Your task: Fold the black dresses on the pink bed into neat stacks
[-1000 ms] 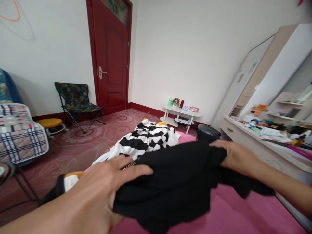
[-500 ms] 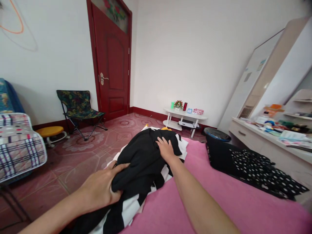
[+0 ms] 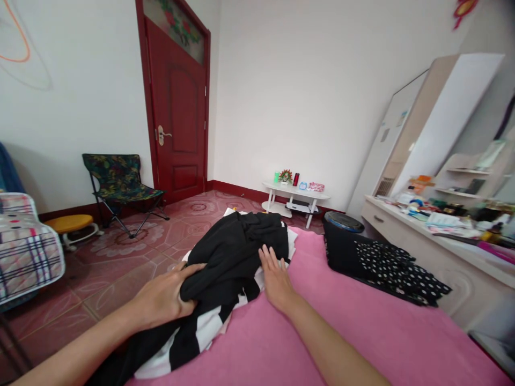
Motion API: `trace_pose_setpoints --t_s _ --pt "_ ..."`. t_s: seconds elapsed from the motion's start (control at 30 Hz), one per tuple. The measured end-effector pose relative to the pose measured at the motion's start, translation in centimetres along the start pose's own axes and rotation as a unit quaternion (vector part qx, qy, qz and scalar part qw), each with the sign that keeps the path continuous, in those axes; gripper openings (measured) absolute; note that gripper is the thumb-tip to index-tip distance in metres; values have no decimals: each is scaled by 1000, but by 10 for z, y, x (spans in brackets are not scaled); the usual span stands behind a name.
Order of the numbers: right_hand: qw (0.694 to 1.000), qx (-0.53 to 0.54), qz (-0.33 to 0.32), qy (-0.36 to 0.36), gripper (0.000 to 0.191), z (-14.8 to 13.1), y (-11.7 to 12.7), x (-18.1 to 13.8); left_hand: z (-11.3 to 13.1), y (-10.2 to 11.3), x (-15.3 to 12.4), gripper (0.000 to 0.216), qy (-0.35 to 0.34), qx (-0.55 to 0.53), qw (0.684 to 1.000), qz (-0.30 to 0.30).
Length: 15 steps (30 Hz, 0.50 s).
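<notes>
A black garment [image 3: 231, 252] with white parts lies bunched along the left edge of a pink bedspread [image 3: 322, 327]. My left hand [image 3: 171, 295] grips its near left side, thumb on top and fingers curled round the black cloth. On the garment's right edge rests my right hand [image 3: 277, 279], its fingers stretched out and touching the cloth where black meets white. White fabric shows beneath the black at the far end and along the near right edge. What lies under the folds is hidden.
Folded black polka-dot clothing [image 3: 382, 268] lies on the bed's right. Beyond it is a cluttered dresser [image 3: 402, 230]. A low white table [image 3: 295, 190] stands by the far wall. On the left are a camping chair [image 3: 120, 179], a yellow stool [image 3: 68, 223] and a plaid quilted pad [image 3: 30, 252].
My right hand has drawn back from the top of the black cloth to its right edge. My left hand keeps its grip. The view has turned slightly right.
</notes>
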State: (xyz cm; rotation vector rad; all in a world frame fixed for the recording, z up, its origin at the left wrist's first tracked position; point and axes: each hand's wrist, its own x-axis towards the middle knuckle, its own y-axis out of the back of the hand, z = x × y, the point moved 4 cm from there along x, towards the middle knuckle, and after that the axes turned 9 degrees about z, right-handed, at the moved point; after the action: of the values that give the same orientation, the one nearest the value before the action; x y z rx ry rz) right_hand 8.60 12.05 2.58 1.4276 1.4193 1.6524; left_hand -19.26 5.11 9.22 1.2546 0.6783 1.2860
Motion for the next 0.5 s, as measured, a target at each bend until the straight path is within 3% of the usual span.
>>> trace_pose_setpoints --t_s 0.1,0.2,0.27,0.33,0.37,0.4,0.47,0.5 --pt "997 22 -71 -36 58 20 6 -54 -5 1 -1 71 -4 17 1000 9" --pt "991 35 -109 -75 59 40 20 -94 14 17 1 80 -37 56 992 102" --pt "990 35 -97 -91 59 46 28 -109 55 37 -2 82 -80 41 978 189" --pt "991 33 -72 -107 57 48 32 -116 115 58 -12 69 -139 -63 965 212" --pt "991 31 -65 -117 56 47 32 -118 149 65 -19 59 -172 -152 957 180" --pt "989 31 -65 -125 55 46 32 -119 184 69 -28 49 -218 -249 938 103" --pt "988 35 -62 -136 54 45 30 -120 246 66 -52 38 -299 -417 853 -96" --pt "988 40 -55 -136 54 45 31 -121 266 62 -63 35 -319 -435 833 -125"
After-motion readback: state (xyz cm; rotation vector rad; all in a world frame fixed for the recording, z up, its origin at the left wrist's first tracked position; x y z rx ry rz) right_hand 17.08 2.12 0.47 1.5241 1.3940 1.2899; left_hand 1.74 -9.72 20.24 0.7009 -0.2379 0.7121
